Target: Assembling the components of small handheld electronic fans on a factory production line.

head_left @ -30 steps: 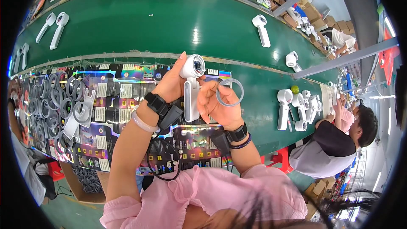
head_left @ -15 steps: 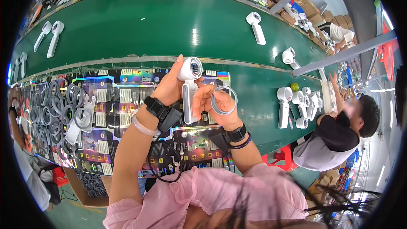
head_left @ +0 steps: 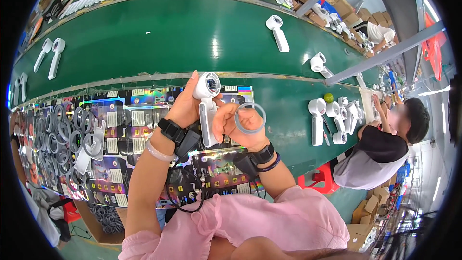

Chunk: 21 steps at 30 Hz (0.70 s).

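Head view: white handheld fan [head_left: 207,121] clasped in the left hand [head_left: 185,107] around head and neck, roughly upright over the patterned cover [head_left: 127,137]. Grey ring [head_left: 264,118] held at the curled fingers of the right hand [head_left: 246,134], just right of the fan; exact pinch hard to tell. Best, probably, to brace the fan firmly, avoid touching its exposed centre and hold the ring lightly by its rim, unbent. Far left: heap of grey rings [head_left: 63,130].

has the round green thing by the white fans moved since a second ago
No: the round green thing still sits beyond the white fans on the table.
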{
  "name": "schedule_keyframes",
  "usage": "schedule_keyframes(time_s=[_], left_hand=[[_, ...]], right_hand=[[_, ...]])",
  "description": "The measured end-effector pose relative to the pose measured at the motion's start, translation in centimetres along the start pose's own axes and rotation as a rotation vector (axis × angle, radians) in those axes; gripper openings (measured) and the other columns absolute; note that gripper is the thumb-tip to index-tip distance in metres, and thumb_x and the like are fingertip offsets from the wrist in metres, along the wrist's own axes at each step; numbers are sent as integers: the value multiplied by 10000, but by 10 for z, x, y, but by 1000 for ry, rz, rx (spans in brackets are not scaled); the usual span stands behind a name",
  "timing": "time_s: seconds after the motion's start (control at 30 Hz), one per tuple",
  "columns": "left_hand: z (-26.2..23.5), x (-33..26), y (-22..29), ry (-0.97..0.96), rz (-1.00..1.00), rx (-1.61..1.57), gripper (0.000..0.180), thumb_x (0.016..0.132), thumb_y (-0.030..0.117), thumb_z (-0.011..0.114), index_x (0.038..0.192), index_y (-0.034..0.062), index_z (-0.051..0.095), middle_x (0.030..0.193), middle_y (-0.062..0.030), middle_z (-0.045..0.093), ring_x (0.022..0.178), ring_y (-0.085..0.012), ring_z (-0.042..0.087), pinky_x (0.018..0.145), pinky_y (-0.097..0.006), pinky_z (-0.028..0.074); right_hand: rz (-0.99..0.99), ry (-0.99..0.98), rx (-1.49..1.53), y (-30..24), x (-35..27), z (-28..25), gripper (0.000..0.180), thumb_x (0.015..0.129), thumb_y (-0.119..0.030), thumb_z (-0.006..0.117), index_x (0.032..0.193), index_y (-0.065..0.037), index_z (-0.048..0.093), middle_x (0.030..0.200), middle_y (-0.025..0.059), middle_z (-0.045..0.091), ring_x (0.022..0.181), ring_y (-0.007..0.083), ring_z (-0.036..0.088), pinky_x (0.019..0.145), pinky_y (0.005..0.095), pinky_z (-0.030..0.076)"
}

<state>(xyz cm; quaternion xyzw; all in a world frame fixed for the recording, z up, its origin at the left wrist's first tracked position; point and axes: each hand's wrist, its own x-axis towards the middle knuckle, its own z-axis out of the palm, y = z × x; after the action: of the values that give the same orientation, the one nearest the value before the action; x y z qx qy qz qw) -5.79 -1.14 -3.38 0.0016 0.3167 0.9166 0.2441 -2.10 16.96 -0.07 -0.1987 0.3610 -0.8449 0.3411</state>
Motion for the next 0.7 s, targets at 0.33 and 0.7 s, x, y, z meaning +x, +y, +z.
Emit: schedule_keyframes(time_s=[0.33,0.7], left_hand=[[1,-1,1,8,-5,28,608,959,621,343,1165,87,548,954,-133,662,834,-254,667,751,-377,545],[1,-2,2,-23,-10,40,619,960,620,331,1176,76,533,950,-126,657,838,-246,667,754,-410,565]], right_hand=[[-33,-169,320,1,1,1,478,942,-396,390,1170,-39,612,872,131,565,694,284,537,641,394,432],[-70,-315,394,6,1,3,473,966,-397,335,1134,-56,616,869,156,604,690,287,549,619,392,429]])
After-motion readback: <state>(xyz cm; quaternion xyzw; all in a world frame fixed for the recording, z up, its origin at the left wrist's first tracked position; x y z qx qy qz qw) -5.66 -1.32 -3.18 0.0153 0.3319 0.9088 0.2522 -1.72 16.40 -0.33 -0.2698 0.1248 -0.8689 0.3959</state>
